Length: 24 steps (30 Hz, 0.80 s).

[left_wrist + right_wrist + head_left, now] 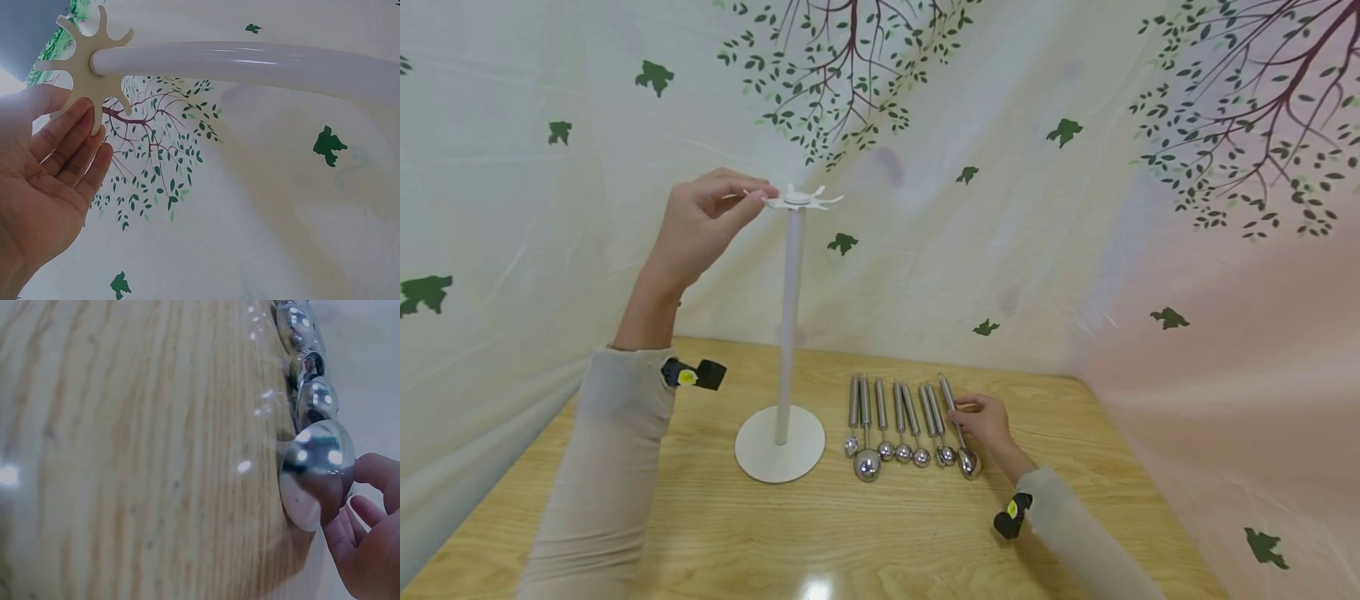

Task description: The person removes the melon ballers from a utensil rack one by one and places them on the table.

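A white utensil stand [790,325] rises from a round base, with curved hooks [81,47] around its top. My left hand [703,225] is up at that top and pinches one hook between thumb and fingers. Low on the right, my right hand [985,421] holds the handle of a shiny metal spoon [969,464], the rightmost in a row of metal utensils [903,452]. In the right wrist view the spoon's rounded back [319,478] faces the camera and partly hides the fingers behind it.
The wooden table [880,533] carries the stand and the utensils, which lie side by side with handles pointing to the back. A pale cloth [925,275] printed with leaves and branches hangs behind and at both sides.
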{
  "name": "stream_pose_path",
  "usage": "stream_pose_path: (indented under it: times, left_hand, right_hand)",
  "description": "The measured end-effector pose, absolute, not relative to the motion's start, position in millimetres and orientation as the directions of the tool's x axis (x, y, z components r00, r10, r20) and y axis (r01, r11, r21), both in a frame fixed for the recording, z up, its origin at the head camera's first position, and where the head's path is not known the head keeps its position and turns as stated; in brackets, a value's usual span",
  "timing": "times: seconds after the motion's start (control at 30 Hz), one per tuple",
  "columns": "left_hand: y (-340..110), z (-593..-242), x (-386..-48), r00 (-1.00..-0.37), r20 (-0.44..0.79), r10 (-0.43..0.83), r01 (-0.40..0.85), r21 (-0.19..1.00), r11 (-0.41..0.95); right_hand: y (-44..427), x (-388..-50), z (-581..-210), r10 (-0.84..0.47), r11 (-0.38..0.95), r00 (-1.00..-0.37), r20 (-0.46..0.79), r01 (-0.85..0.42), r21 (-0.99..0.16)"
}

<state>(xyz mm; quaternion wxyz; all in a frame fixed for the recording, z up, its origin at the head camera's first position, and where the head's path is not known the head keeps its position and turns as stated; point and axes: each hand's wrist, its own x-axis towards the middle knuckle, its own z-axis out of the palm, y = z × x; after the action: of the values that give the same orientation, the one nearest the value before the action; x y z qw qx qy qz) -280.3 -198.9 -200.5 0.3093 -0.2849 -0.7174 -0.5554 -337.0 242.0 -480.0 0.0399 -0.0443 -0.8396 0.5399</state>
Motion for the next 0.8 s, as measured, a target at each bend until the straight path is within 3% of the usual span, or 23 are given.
stream_pose_path:
  times: [0.27, 0.8]
  left_hand:
    - [-199.1, -200.9, -279.3, -0.648, 0.759, 0.062, 0.749, 0.622, 0.229]
    - [-198.1, -201.3, -280.4, -0.646, 0.761, 0.060, 0.748, 0.616, 0.247]
  right_hand:
    - [240.2, -337.9, -485.6, 0.135, 0.478, -0.985, 0.108, -0.031, -0.878]
    - [237.5, -338.7, -486.0, 0.117, 0.499, -0.982, 0.149, -0.071, -0.864]
